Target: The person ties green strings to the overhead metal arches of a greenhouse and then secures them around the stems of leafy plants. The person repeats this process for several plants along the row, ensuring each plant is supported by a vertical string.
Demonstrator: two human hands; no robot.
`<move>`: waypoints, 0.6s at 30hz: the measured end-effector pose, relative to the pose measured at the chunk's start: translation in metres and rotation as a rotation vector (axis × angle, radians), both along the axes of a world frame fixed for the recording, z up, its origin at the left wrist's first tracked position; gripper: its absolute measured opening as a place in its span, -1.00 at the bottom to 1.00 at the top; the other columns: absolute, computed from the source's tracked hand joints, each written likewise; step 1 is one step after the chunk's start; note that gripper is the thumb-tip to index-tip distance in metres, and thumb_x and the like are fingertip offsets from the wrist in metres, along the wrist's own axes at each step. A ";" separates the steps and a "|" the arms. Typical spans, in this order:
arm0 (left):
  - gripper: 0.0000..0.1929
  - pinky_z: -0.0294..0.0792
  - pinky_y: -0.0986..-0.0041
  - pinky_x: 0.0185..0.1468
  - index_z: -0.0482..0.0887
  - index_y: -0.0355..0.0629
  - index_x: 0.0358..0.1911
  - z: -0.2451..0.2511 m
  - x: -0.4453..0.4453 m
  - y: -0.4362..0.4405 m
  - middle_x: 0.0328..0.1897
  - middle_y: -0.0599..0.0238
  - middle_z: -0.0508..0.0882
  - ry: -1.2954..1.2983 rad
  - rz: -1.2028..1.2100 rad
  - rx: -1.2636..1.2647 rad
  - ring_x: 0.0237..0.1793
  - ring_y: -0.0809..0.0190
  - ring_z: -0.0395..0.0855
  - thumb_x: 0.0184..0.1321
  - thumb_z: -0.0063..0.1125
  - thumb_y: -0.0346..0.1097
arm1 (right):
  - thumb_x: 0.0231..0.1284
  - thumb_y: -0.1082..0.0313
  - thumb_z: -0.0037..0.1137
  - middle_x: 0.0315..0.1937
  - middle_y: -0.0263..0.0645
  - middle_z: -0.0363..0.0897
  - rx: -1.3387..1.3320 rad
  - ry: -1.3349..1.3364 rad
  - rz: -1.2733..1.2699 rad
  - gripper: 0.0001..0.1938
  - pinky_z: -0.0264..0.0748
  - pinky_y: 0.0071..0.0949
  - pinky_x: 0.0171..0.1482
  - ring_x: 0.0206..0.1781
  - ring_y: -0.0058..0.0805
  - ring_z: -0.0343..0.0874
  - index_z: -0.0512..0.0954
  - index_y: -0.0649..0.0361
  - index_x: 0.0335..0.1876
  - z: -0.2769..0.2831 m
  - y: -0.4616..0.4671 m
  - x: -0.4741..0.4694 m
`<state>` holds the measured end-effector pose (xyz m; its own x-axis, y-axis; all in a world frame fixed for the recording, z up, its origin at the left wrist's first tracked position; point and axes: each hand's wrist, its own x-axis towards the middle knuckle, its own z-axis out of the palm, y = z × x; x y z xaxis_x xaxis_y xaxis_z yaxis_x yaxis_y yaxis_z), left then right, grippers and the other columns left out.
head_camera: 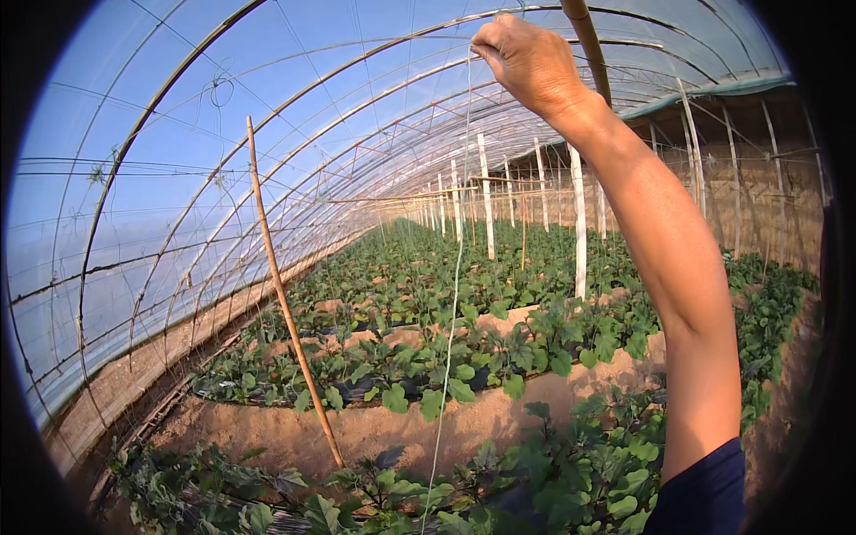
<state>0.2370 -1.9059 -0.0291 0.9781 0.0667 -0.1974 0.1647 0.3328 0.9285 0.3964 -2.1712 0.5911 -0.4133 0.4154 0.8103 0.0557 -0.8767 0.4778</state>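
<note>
My right hand (525, 60) is raised high, with thumb and fingers pinched on a thin pale green string (456, 287). From those fingertips the string hangs down to the leafy plants (401, 498) at the bottom of the view, where its lower end is out of sight. Just above the hand runs a greenhouse hoop (428, 30), and behind the wrist passes a thick bamboo pole (588, 47). I cannot tell whether the hand touches either of them. My left hand is out of view.
A slanted bamboo stake (287, 307) rises left of the string. White posts (578, 227) stand among the crop rows farther off. Bare soil (401, 428) separates two rows. Clear plastic film (221, 87) arches overhead, and an earthen wall (756, 187) borders the right side.
</note>
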 end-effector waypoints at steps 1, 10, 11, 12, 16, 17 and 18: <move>-0.87 0.16 0.61 -0.61 0.54 0.02 -0.41 0.002 0.004 -0.004 -0.66 0.51 0.45 -0.010 0.006 -0.060 -0.68 0.45 0.33 0.28 0.14 -0.22 | 0.23 0.20 0.13 -0.34 -0.31 0.65 -0.007 -0.004 0.041 -0.84 0.57 -0.30 -0.20 -0.27 -0.24 0.64 0.64 0.08 -0.29 0.017 0.009 -0.005; -0.88 0.19 0.56 -0.61 0.58 -0.11 -0.35 0.023 0.024 -0.015 -0.67 0.48 0.43 -0.159 0.142 -0.131 -0.72 0.42 0.30 0.29 0.11 -0.27 | 0.26 0.14 0.06 -0.38 -0.07 0.65 0.105 0.509 0.269 -0.72 0.52 -0.21 -0.11 -0.28 -0.13 0.62 0.64 0.20 -0.36 0.084 0.087 0.056; -0.87 0.17 0.57 -0.62 0.59 -0.11 -0.36 0.023 0.023 -0.016 -0.68 0.49 0.43 -0.149 0.148 -0.122 -0.72 0.43 0.29 0.29 0.11 -0.26 | 0.24 0.12 0.07 -0.41 -0.08 0.66 0.097 0.582 0.258 -0.69 0.52 -0.24 -0.14 -0.30 -0.17 0.62 0.65 0.23 -0.37 0.082 0.090 0.055; -0.86 0.15 0.58 -0.62 0.60 -0.10 -0.37 0.024 0.021 -0.016 -0.69 0.50 0.43 -0.138 0.156 -0.110 -0.72 0.44 0.29 0.29 0.12 -0.24 | 0.22 0.14 0.09 -0.46 -0.08 0.63 0.052 0.657 0.276 -0.71 0.49 -0.21 -0.16 -0.31 -0.15 0.60 0.62 0.25 -0.36 0.078 0.094 0.056; -0.84 0.10 0.60 -0.63 0.65 -0.06 -0.36 0.031 0.021 -0.016 -0.69 0.53 0.46 -0.101 0.172 -0.078 -0.73 0.49 0.28 0.29 0.13 -0.19 | 0.20 0.26 0.05 -0.37 0.00 0.62 -0.052 0.410 -0.016 -0.78 0.51 -0.13 -0.14 -0.24 -0.06 0.61 0.55 0.29 -0.30 0.062 0.096 0.055; -0.84 0.10 0.60 -0.64 0.66 -0.06 -0.35 0.031 0.022 -0.015 -0.68 0.53 0.47 -0.111 0.172 -0.065 -0.73 0.49 0.28 0.29 0.13 -0.18 | 0.17 0.30 0.03 -0.33 0.00 0.62 -0.071 0.373 -0.096 -0.81 0.52 -0.13 -0.13 -0.24 -0.04 0.61 0.56 0.29 -0.29 0.061 0.097 0.055; -0.84 0.10 0.60 -0.64 0.66 -0.05 -0.33 0.030 0.024 -0.014 -0.68 0.53 0.48 -0.122 0.170 -0.052 -0.73 0.50 0.27 0.29 0.13 -0.17 | 0.15 0.35 0.02 -0.30 0.00 0.62 -0.090 0.334 -0.177 -0.83 0.53 -0.13 -0.12 -0.23 -0.03 0.61 0.56 0.28 -0.29 0.061 0.098 0.053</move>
<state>0.2608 -1.9200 0.0014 0.9705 0.2254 -0.0855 -0.0106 0.3940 0.9191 0.4492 -2.0735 0.6517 -0.0482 0.5319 0.8455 0.0730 -0.8423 0.5341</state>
